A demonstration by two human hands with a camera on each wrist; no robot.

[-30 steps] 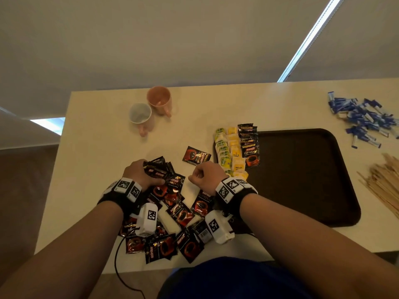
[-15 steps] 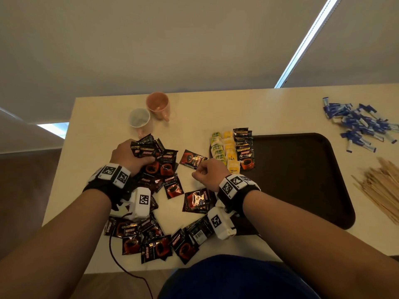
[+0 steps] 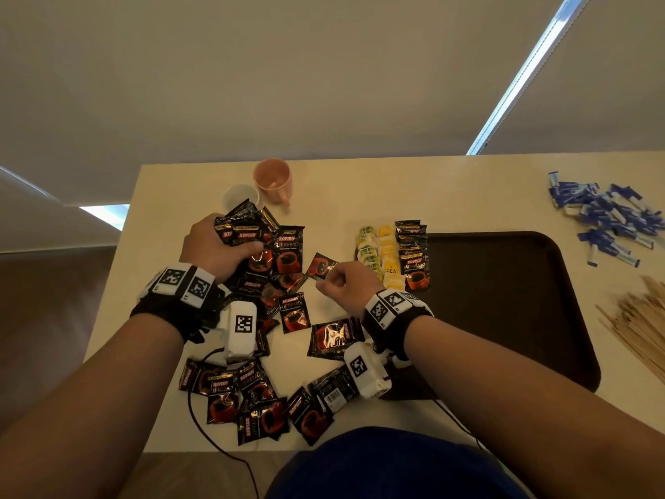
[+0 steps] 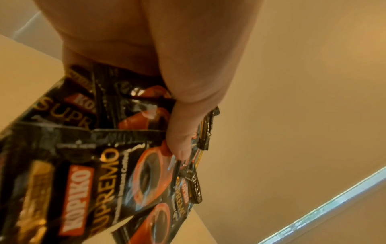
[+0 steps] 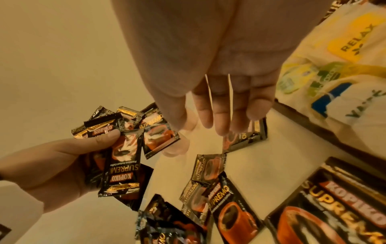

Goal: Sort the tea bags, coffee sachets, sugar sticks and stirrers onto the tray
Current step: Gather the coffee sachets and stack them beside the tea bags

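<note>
My left hand (image 3: 230, 246) grips a fanned bunch of black-and-red coffee sachets (image 4: 104, 173), raised over the left half of the table. My right hand (image 3: 331, 279) has curled fingers and pinches the near edge of a single coffee sachet (image 3: 320, 264) lying just left of the dark brown tray (image 3: 503, 300). On the tray's left edge sit rows of green and yellow tea bags (image 3: 374, 253) and a row of coffee sachets (image 3: 412, 253). More loose sachets (image 3: 252, 401) are scattered near the table's front edge. Blue sugar sticks (image 3: 608, 217) and wooden stirrers (image 3: 640, 318) lie right of the tray.
A pink mug (image 3: 273, 178) and a pale cup (image 3: 239, 198) stand at the back left of the beige table (image 3: 360, 189). A black cable (image 3: 201, 426) runs off the front edge. Most of the tray is bare.
My left hand has lifted away from the table's front edge with its bunch of sachets. My right hand has reached forward from the loose pile to the single sachet beside the tray.
</note>
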